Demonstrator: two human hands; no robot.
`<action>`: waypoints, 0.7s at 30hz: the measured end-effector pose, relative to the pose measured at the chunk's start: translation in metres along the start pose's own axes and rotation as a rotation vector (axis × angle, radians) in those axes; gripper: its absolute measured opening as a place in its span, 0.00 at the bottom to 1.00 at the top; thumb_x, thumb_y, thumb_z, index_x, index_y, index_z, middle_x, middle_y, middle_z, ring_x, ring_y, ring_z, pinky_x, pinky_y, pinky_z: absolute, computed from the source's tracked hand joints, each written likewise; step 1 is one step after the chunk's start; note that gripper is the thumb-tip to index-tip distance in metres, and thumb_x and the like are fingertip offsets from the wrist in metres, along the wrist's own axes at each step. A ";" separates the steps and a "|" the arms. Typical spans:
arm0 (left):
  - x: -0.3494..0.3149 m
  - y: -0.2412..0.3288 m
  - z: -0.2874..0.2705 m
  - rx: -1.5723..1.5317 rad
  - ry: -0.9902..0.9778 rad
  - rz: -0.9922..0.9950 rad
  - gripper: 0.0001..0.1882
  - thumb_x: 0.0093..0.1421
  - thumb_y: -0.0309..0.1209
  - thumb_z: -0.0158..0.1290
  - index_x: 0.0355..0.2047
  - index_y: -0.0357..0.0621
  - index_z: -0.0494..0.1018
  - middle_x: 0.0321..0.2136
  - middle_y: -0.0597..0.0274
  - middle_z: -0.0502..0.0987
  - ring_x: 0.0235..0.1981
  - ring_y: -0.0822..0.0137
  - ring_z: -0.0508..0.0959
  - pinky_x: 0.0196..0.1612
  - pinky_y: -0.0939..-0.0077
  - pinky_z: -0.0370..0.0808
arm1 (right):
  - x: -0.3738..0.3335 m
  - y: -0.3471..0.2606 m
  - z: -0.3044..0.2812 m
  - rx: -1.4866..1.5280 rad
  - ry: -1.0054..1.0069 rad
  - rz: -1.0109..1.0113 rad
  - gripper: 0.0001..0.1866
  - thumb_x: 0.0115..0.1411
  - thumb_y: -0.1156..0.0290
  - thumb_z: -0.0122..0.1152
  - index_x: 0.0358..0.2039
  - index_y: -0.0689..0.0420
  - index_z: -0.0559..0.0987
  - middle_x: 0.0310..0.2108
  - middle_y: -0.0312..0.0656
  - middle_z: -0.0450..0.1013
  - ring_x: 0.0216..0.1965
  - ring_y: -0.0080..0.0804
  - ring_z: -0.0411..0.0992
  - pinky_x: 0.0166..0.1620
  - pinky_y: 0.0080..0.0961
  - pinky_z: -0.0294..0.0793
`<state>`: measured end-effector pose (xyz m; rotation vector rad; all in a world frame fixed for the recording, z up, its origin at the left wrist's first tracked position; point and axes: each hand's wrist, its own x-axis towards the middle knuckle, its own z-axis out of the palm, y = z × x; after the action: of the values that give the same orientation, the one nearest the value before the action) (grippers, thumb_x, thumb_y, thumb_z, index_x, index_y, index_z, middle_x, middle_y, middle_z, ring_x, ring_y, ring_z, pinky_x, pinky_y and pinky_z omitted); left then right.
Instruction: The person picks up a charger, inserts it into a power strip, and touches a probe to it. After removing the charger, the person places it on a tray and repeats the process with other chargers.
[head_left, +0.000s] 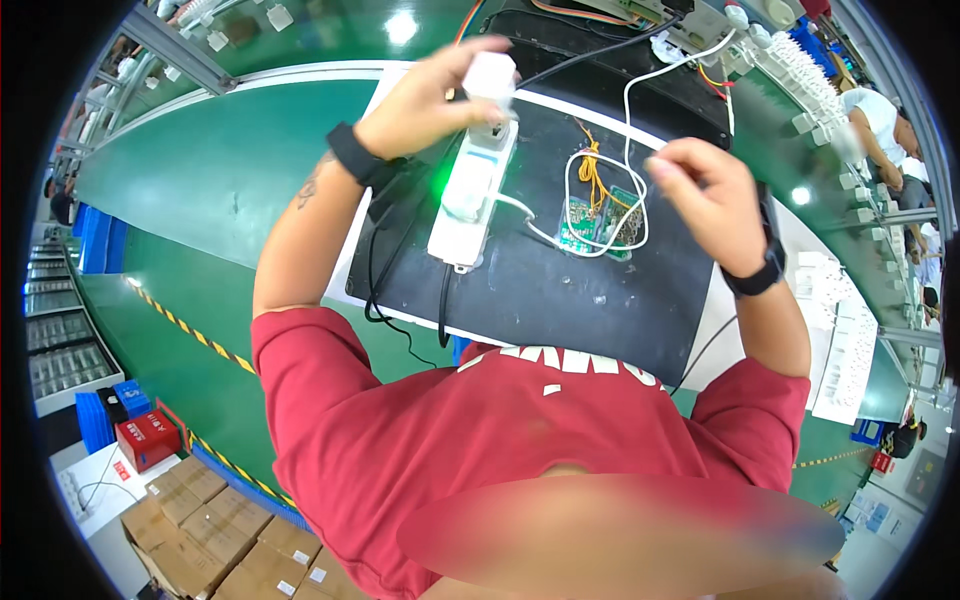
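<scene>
a white adapter (490, 78) is held at the far end of a white power strip (455, 245); whether it is seated in a socket there cannot be told. it is pinched by the left hand (425, 105), with the thumb laid against its near part and the fingers bent around its far side. a second white plug (465, 196) is set on the strip nearer the body, and a green glow (442, 184) is seen just beside it.

the right hand (712, 205) is raised over the right part of a black mat (640, 305), its fingers curled toward the thumb; its fingertips are blurred, so whether anything is pinched there cannot be told. near it, a white cable (627, 110) is looped around and over two green circuit boards (577, 228), by which yellow wires (590, 170) are bunched.

a dark band (350, 155) is worn on the left wrist and a dark watch (757, 275) on the right. the mat is surrounded by a green tabletop (200, 160). farther off, small white units (810, 80) are lined up at the upper right, and cardboard boxes (215, 535) are stacked at the lower left.
</scene>
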<state>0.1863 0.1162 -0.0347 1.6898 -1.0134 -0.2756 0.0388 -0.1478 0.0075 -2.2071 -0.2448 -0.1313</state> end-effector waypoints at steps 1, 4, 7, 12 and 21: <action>0.002 0.000 -0.009 -0.003 0.024 0.042 0.33 0.50 0.30 0.58 0.54 0.39 0.58 0.42 0.56 0.73 0.44 0.67 0.72 0.45 0.76 0.69 | -0.001 0.007 -0.009 -0.055 0.080 -0.005 0.06 0.56 0.73 0.54 0.30 0.62 0.74 0.23 0.31 0.67 0.25 0.14 0.63 0.28 0.12 0.62; 0.013 0.001 -0.064 0.061 0.449 0.110 0.25 0.49 0.28 0.58 0.46 0.35 0.64 0.37 0.59 0.75 0.36 0.70 0.75 0.41 0.78 0.71 | 0.003 0.035 -0.043 0.137 0.276 0.066 0.06 0.58 0.72 0.52 0.31 0.62 0.74 0.22 0.29 0.66 0.24 0.13 0.60 0.29 0.11 0.59; 0.048 -0.032 -0.116 0.878 0.542 -0.115 0.25 0.49 0.33 0.59 0.45 0.35 0.67 0.38 0.57 0.76 0.39 0.69 0.75 0.42 0.78 0.70 | 0.011 0.076 -0.079 0.209 0.454 0.100 0.09 0.58 0.68 0.52 0.32 0.62 0.75 0.20 0.28 0.64 0.22 0.13 0.58 0.26 0.11 0.56; 0.087 -0.120 -0.140 1.981 0.147 -0.049 0.15 0.52 0.31 0.47 0.40 0.64 0.72 0.37 0.70 0.70 0.43 0.69 0.70 0.49 0.57 0.61 | 0.047 0.183 -0.129 0.095 0.707 0.338 0.12 0.53 0.64 0.57 0.32 0.59 0.77 0.23 0.30 0.71 0.24 0.17 0.64 0.27 0.14 0.62; 0.146 -0.184 -0.131 1.982 -0.182 0.041 0.09 0.53 0.33 0.44 0.29 0.60 0.75 0.35 0.74 0.71 0.51 0.69 0.64 0.61 0.49 0.44 | 0.161 0.356 -0.160 -0.534 0.582 0.334 0.26 0.47 0.64 0.60 0.47 0.60 0.69 0.41 0.48 0.72 0.43 0.38 0.70 0.45 0.27 0.68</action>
<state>0.4469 0.1052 -0.1017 3.3372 -1.5489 1.0025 0.2743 -0.4643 -0.1431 -2.5736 0.5368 -0.7035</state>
